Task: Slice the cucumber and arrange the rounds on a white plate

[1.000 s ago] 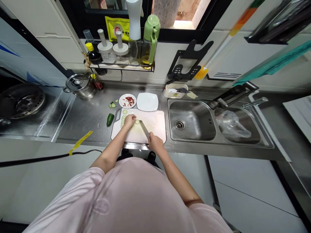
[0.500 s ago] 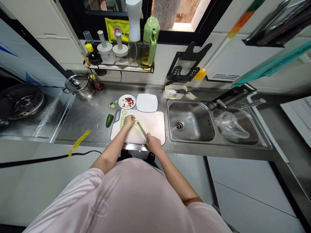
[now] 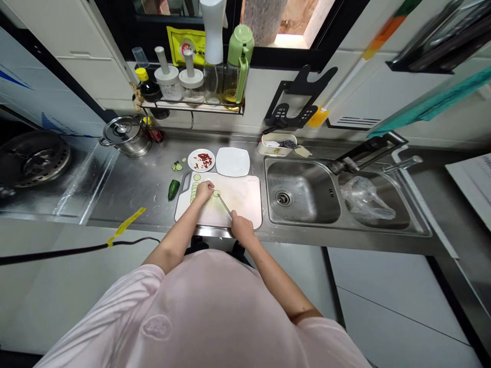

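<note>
My right hand (image 3: 242,227) is wrapped round the handle of a knife (image 3: 224,205). The blade slants up and left over a white cutting board (image 3: 241,197), its tip at a round, pale green cucumber slice (image 3: 217,193). Just left of that slice is my left hand (image 3: 204,192), fingers curled together; whatever they may pinch is too small to make out. A row of overlapping cucumber slices (image 3: 194,190) lies along the board's left side, partly behind my left hand. A dark green cucumber piece (image 3: 173,189) rests on the counter left of the board.
Behind the board stand a plate of chopped red pieces (image 3: 201,160) and a white square plate (image 3: 232,162). Cucumber scraps (image 3: 177,166) lie left of them. To the right is a double sink (image 3: 303,189) with a plastic bag (image 3: 364,197). A lidded pot (image 3: 126,137) stands back left.
The knife blade has turned a little and now shows narrower, its tip still at the slice. My left hand stays almost in place. The whole view has shifted slightly.
</note>
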`<state>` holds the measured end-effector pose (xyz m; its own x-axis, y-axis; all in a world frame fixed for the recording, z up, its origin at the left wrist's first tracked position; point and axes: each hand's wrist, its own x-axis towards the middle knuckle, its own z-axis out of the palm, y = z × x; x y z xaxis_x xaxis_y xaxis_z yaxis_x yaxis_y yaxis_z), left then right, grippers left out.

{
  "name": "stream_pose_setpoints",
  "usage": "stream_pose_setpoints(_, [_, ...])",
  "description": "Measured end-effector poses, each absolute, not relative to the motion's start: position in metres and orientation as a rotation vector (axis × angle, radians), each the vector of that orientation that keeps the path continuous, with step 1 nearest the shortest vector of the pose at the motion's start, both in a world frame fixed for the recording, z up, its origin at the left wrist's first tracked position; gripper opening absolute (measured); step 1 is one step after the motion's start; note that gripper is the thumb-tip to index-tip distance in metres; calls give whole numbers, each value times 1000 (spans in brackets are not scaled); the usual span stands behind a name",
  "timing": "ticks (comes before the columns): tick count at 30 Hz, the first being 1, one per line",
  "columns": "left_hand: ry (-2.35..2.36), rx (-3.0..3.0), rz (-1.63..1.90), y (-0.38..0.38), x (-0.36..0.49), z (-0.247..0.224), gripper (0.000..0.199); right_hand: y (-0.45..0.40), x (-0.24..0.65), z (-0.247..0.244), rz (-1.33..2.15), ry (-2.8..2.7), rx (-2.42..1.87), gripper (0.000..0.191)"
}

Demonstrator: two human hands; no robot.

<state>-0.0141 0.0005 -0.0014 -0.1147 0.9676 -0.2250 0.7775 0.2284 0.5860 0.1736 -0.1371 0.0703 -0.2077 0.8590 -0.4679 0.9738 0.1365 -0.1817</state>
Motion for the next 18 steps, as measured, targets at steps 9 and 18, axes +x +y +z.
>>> stream_pose_setpoints(9, [1940,1608,429,1,-14,-3,18,-124,166,77,-750,2144,1723,30])
stream_pose_setpoints(18, [1947,1588,414,2,-14,-2,19,-105,161,82,-770,2122,1678,31])
